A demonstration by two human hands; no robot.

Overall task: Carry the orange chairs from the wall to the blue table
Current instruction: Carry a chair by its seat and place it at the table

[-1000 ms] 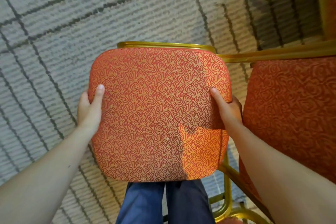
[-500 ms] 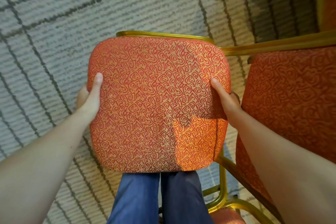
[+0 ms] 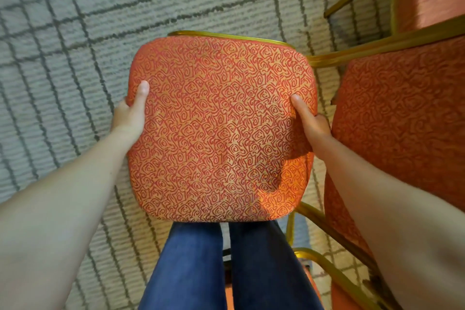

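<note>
At the side edges of the seat, the grip is the weak point: both hands hold on padding alone, so the upholstery could slip, or the chair could tip forward if its weight swings. The left hand (image 3: 130,114) clasps the left edge of the orange chair (image 3: 219,128), thumb laid over the fabric, fingers hidden beneath. The right hand (image 3: 310,121) clasps the right edge likewise. The seat sits in front of the person's legs (image 3: 201,259), its gold frame (image 3: 226,36) showing at the far edge. Just beside it on the right stands a second orange chair (image 3: 402,108), and the frames could snag on turning. Patterned carpet (image 3: 63,45) lies below. The blue table is not in view.
</note>
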